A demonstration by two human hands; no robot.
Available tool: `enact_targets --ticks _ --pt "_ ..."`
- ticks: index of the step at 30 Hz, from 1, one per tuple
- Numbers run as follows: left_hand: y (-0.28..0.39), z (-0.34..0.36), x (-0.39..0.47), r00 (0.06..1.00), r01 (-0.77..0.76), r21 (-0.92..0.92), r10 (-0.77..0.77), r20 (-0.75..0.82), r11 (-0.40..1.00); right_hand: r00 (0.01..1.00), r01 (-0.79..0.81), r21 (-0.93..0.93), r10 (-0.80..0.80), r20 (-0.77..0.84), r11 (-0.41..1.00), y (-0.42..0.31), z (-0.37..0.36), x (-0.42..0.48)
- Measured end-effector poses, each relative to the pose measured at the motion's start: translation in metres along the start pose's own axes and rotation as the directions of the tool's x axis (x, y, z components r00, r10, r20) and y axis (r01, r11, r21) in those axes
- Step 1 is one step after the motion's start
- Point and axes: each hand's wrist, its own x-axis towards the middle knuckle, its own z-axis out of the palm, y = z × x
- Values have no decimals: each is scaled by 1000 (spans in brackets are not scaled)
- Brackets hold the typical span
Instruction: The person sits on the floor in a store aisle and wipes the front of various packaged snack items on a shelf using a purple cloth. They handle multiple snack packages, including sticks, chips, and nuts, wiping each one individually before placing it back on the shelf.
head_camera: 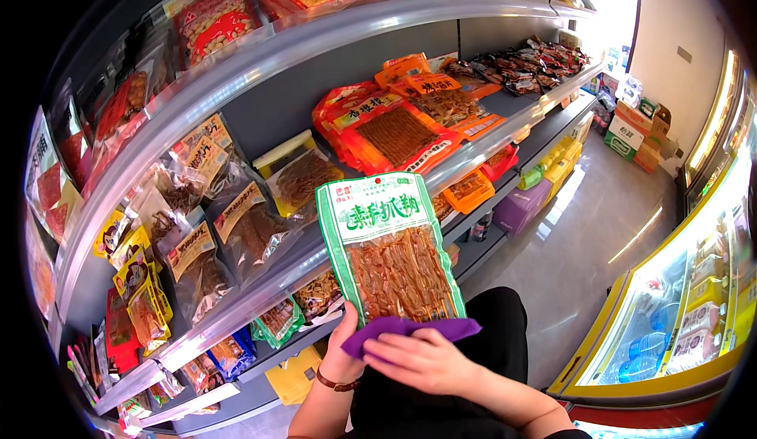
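A green-and-white snack packet (395,250) with a clear window is held up before me, brown skewered strips showing inside. My left hand (345,347), a brown strap on its wrist, grips the packet from its lower left; most of those fingers are hidden behind it. Across the packet's bottom edge lies a purple cloth (402,331). My right hand (417,359) presses on that cloth with its fingers laid flat, so the cloth sits between hand and packet.
Shelves with clear plastic front rails (248,297) curve around my left side. Red snack packets (396,131) and clear bags of dried food (251,226) lie on them. A lit drinks cooler (668,321) stands at right. Cardboard boxes (636,131) sit on the floor farther back.
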Motion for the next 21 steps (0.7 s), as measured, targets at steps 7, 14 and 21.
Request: enact_targets --ticks 7,14,21 --pt "6 8 -3 991 -127 16 127 -43 992 584 -550 336 640 -500 764 59 -25 -23" --pt "-9 49 19 869 -442 691 464 172 572 472 386 833 860 191 -397 49 29 -47" --pt "-16 42 22 943 -330 664 257 210 671 420 28 998 907 46 -63 21 7 0"
